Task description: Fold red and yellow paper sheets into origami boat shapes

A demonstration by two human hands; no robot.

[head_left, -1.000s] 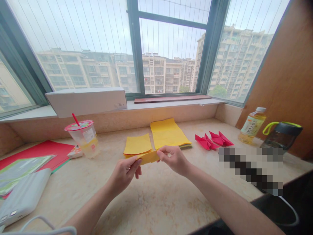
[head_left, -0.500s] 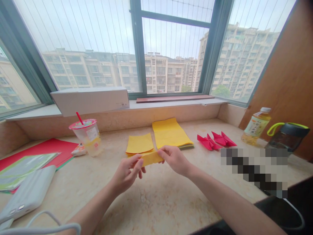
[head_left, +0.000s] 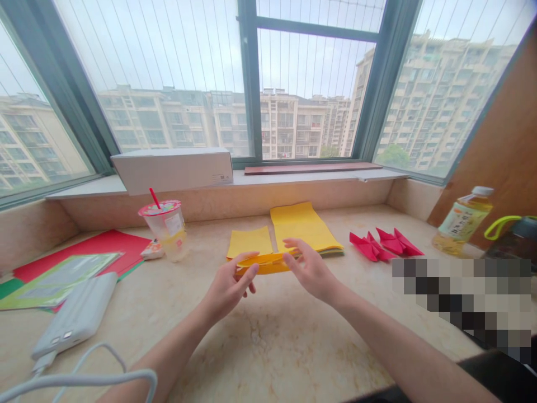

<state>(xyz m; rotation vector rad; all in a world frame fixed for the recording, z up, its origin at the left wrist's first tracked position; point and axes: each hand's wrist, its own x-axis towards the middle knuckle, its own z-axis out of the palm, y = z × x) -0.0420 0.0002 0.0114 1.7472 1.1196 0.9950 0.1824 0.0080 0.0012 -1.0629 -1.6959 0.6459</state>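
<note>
A folded strip of yellow paper (head_left: pixel 268 264) is held up above the tabletop, its layers parted along the upper edge. My left hand (head_left: pixel 232 282) pinches the strip's left end, thumb in front and fingers behind. At the other end, my right hand (head_left: pixel 312 268) has its thumb against the paper, with the index finger lifted above the top edge; its lower fingers are hidden. Just behind the strip lies a small yellow sheet (head_left: pixel 250 242). Right of that sheet is a stack of larger yellow paper (head_left: pixel 304 226).
Two red folded-paper pieces (head_left: pixel 369 246) lie to the right, near a drink bottle (head_left: pixel 464 221) and a dark cup (head_left: pixel 514 243). On the left are a plastic cup (head_left: pixel 165 229) with a straw, red paper (head_left: pixel 113 246), a white power bank (head_left: pixel 78 316) and a cable (head_left: pixel 104 378).
The strip has tilted so its parted layers show. My right hand's index finger has lifted off the paper. The view has shifted left, so things appear farther right.
</note>
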